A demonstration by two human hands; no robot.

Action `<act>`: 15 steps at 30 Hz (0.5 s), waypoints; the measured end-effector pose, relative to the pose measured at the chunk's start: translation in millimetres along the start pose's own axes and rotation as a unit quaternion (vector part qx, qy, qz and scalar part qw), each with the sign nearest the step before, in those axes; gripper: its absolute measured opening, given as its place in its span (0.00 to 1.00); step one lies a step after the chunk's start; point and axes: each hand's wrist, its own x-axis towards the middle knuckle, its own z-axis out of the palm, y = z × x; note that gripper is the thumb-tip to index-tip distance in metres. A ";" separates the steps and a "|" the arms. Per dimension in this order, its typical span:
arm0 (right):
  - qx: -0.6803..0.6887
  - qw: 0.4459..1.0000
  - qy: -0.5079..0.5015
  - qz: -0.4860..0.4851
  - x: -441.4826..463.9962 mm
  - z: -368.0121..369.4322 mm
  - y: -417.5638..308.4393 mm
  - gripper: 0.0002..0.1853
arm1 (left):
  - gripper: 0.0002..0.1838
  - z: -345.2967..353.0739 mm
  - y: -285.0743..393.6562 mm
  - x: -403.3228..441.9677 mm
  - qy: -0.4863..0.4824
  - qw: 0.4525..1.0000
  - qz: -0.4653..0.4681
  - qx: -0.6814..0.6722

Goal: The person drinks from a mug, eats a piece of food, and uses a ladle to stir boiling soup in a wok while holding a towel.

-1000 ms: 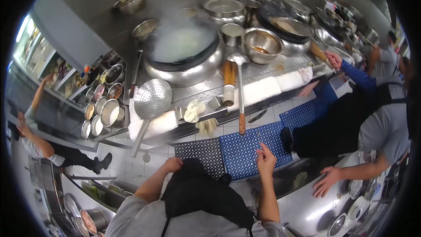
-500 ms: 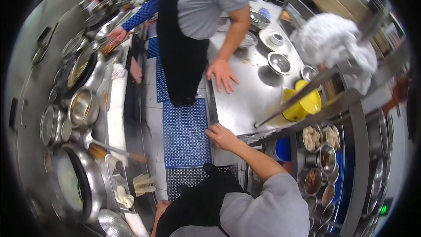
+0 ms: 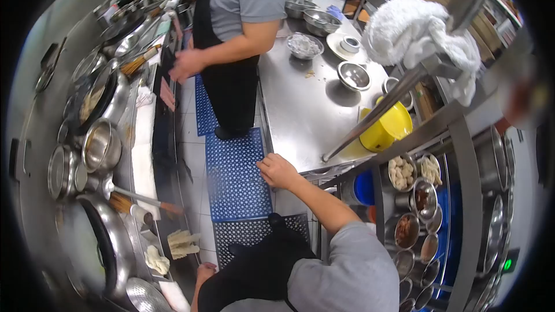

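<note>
My right hand [image 3: 278, 171] is at the near left corner of the steel table [image 3: 289, 130], its fingers curled inward and no object seen in them. Low in the view, my left hand [image 3: 206, 270] hangs beside my black apron, close to the stove's front edge; its fingers are mostly hidden. Left of it, a bundle of pale strips [image 3: 183, 244] and a crumpled white cloth [image 3: 156, 260] lie at the stove edge. A large wok [image 3: 118, 248] with cloudy liquid sits further left. A ladle [image 3: 136, 195] with a wooden handle rests across the counter.
A co-worker [image 3: 234, 46] in a black apron stands ahead on the blue mat [image 3: 237, 179]. A yellow bucket [image 3: 387, 127] and a steel bowl [image 3: 354, 76] stand on the table. Towels [image 3: 416, 29] hang from a rail. Ingredient pots [image 3: 406, 230] fill the right shelf.
The co-worker has lifted a hand off the table and swung it left towards the stove. The patterned blue sleeve at the stove is gone from view. My hands stay about where they were.
</note>
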 end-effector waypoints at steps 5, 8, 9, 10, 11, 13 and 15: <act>0.013 0.999 -0.033 -0.015 1.3 14.3 4.5 0.11 | 0.10 19.1 0.9 -44.5 0.040 0.998 -0.050 0.006; 0.005 0.997 -0.079 -0.011 11.8 14.2 -1.4 0.07 | 0.18 43.4 -7.2 -43.6 0.051 0.995 -0.050 0.064; -0.009 0.996 -0.090 -0.007 14.7 15.2 -2.4 0.06 | 0.16 49.6 -10.5 -43.1 0.086 0.995 0.011 0.048; -0.030 0.992 -0.122 -0.015 18.8 18.4 -3.1 0.06 | 0.14 45.6 10.4 -58.5 0.112 0.993 -0.018 0.017; -0.061 0.987 -0.151 -0.015 21.2 18.4 -1.9 0.05 | 0.12 44.0 33.1 -70.8 0.132 0.990 -0.040 -0.010; -0.076 0.981 -0.180 -0.007 34.3 18.1 0.2 0.06 | 0.10 61.2 29.4 -60.6 0.118 0.988 -0.065 -0.080; -0.029 0.982 -0.187 0.020 39.0 29.5 10.6 0.08 | 0.11 70.0 36.9 -74.9 0.154 0.980 -0.061 -0.114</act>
